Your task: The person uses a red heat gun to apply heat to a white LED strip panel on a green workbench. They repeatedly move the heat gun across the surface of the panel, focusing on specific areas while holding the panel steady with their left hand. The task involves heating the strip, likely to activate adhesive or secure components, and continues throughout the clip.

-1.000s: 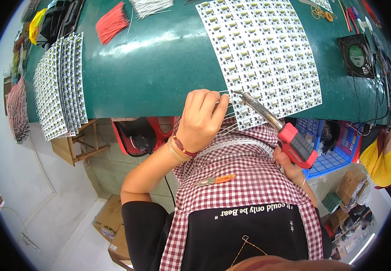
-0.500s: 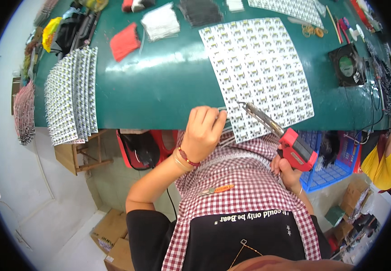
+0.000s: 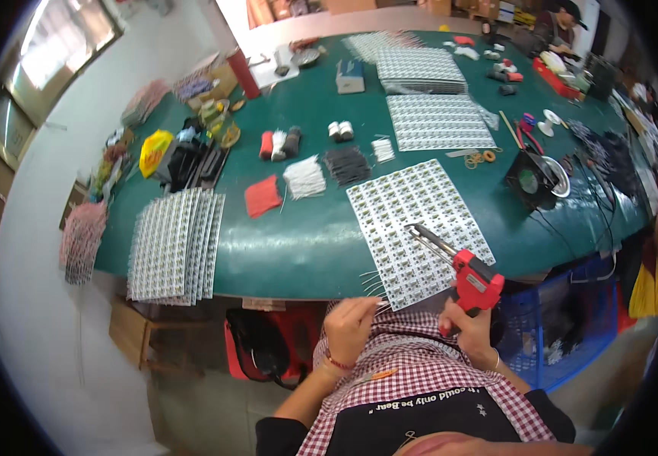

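My right hand [image 3: 469, 334] is wrapped round the grip of a red and black soldering gun [image 3: 478, 280]. The gun's metal tip points up and left, over the middle of a white panel of small circuit boards [image 3: 412, 205] lying at the table's near edge. My left hand [image 3: 348, 328] is closed in a pinch just off the panel's near left corner, with a thin white wire [image 3: 382, 303] showing at the fingertips. Several more white wires [image 3: 373, 281] stick out from the panel's left edge above this hand.
To the left, stacked panels [image 3: 169, 251] lie at the edge. Beyond are red wires [image 3: 263, 196], white wires [image 3: 304, 178] and black wires [image 3: 347, 165]. A black fan [image 3: 530, 179] stands right, with more panels [image 3: 439, 121] farther back. A blue crate [image 3: 553, 334] sits below; a person [image 3: 557, 34] sits far right.
The view has tilted up, bringing in the far table and room. My left hand has drawn back from the panel's edge, uncovering the wires there. The soldering gun stays over the panel.
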### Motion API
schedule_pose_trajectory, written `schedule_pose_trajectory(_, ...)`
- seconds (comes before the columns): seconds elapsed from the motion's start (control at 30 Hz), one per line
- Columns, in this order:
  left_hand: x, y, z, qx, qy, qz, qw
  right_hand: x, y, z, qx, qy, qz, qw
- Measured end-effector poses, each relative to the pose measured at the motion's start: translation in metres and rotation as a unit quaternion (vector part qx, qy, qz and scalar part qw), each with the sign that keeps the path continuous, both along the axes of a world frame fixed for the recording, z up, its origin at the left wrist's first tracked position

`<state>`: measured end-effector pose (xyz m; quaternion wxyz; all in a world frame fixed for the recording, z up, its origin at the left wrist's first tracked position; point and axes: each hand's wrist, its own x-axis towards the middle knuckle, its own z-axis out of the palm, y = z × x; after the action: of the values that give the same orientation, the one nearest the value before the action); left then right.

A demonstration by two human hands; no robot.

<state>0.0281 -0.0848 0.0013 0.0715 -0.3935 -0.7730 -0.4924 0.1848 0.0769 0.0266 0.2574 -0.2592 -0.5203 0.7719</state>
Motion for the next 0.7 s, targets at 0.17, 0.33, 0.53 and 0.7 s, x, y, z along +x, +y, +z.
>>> schedule_pose_trajectory(0.17,0.035,0.018,0.019,0.004,-0.255,-0.048,0.966,-0.006,0.001,-0.011,0.061,-0.026,0.115,0.991)
schedule_pose_trajectory(0.33,0.052,0.037,0.012,0.062,-0.405,-0.082,0.908,-0.011,0.002,-0.030,0.214,0.008,0.099,0.972)
schedule_pose_trajectory(0.53,0.052,0.037,0.008,-0.015,-0.327,-0.132,0.936,0.004,0.007,-0.019,0.241,0.051,0.076,0.966)
schedule_pose_trajectory(0.7,0.042,0.020,-0.022,-0.022,-0.330,-0.128,0.935,-0.005,0.004,-0.034,0.273,0.054,0.084,0.957)
